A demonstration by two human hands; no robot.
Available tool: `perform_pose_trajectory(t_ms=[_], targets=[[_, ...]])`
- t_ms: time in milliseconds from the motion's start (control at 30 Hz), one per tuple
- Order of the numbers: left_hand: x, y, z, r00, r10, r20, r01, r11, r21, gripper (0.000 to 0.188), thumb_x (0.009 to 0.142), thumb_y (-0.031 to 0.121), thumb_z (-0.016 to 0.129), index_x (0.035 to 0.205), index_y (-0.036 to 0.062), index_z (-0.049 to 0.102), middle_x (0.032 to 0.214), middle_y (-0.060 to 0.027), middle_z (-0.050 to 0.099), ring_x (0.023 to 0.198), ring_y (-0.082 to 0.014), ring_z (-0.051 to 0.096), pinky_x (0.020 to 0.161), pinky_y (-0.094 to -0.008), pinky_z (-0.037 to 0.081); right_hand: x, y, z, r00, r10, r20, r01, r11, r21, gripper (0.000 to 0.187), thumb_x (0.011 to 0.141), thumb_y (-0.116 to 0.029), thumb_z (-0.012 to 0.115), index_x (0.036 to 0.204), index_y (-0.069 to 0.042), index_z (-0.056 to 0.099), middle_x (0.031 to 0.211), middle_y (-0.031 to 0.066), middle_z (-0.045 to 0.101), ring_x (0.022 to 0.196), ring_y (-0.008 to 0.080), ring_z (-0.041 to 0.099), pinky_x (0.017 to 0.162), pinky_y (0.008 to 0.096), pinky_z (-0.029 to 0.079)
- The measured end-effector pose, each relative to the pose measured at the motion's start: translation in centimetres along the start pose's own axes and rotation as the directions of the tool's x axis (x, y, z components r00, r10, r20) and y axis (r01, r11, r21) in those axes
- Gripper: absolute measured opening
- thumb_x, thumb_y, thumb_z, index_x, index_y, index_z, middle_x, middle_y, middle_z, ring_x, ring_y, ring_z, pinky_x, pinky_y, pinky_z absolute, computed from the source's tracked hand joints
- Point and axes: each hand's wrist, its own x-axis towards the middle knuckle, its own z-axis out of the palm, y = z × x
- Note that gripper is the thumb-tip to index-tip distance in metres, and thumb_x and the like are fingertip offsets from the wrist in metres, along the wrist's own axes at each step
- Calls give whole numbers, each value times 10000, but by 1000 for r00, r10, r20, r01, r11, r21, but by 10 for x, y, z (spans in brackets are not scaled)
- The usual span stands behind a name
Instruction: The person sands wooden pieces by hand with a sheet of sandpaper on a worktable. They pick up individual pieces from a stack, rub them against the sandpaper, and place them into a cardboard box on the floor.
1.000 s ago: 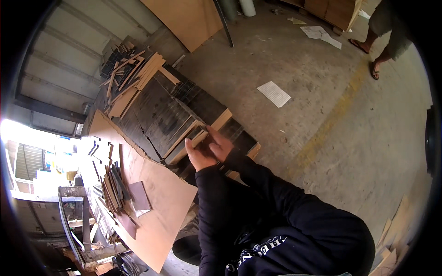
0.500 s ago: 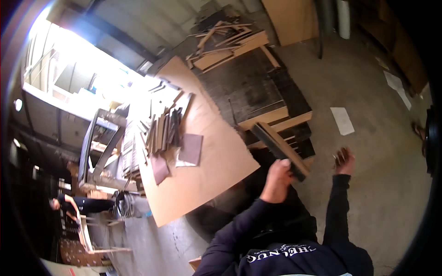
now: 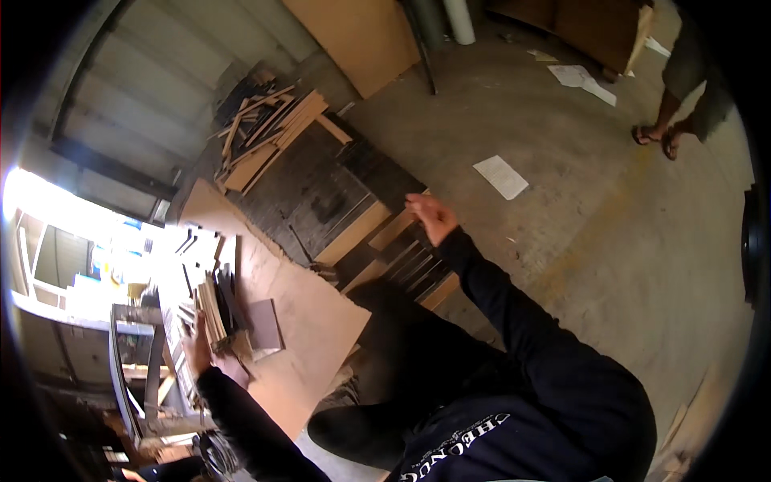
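My left hand (image 3: 195, 347) reaches to a pile of narrow wooden strips (image 3: 214, 309) on a brown board. Its fingers are stretched out along the strips' left side, with no strip plainly gripped. My right hand (image 3: 432, 218) hovers by the near corner of a dark stack of sheets, fingers apart and slightly bent, with nothing visible in it. Just beside it, a light-edged strip (image 3: 392, 231) lies on the lower stack of dark strips (image 3: 414, 269). A brownish-purple sheet (image 3: 263, 324) lies right of the pile.
The brown board (image 3: 317, 329) spans the work surface. Beyond it stands the dark sheet stack (image 3: 321, 189), topped by loose offcuts (image 3: 265, 128). A white paper (image 3: 501, 177) lies on the concrete floor. Another person's legs (image 3: 683, 104) are at the far right. A frame (image 3: 136, 377) stands at the left.
My left hand has let go of the dark-faced strip and moved left to the pile. My right hand now sits by the stack's corner. The whole view has turned and shifted.
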Motion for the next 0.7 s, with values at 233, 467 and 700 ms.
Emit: perform_pose_trajectory(t_ms=[233, 467, 700], targets=[[-182, 51, 45, 817, 385, 428, -199, 887, -418, 429, 728, -58, 578, 1148, 6, 513, 1025, -84, 582, 896, -156, 556, 808, -264, 439, 46, -3, 31, 984, 148, 99, -38, 717, -696, 592, 747, -372, 584, 1204, -19, 455, 1143, 203, 526, 1019, 319, 527, 873, 353, 416], [-328, -26, 97, 701, -3, 713, 570, 603, -558, 367, 827, 94, 560, 1157, -48, 487, 1015, -125, 601, 947, -172, 560, 850, -271, 421, 62, 1, 51, 912, 128, 389, 279, 502, -819, 725, 637, -276, 689, 1265, -84, 380, 1107, 210, 537, 1011, 366, 508, 829, 394, 440], [-369, -53, 111, 696, -122, 707, 679, 432, -594, 351, 841, 106, 554, 1151, -44, 488, 987, -125, 607, 900, -162, 570, 815, -260, 438, 58, 7, 60, 944, 49, 325, 278, 412, -868, 784, 596, -229, 727, 1279, -95, 366, 1074, 219, 551, 997, 376, 510, 833, 406, 438]])
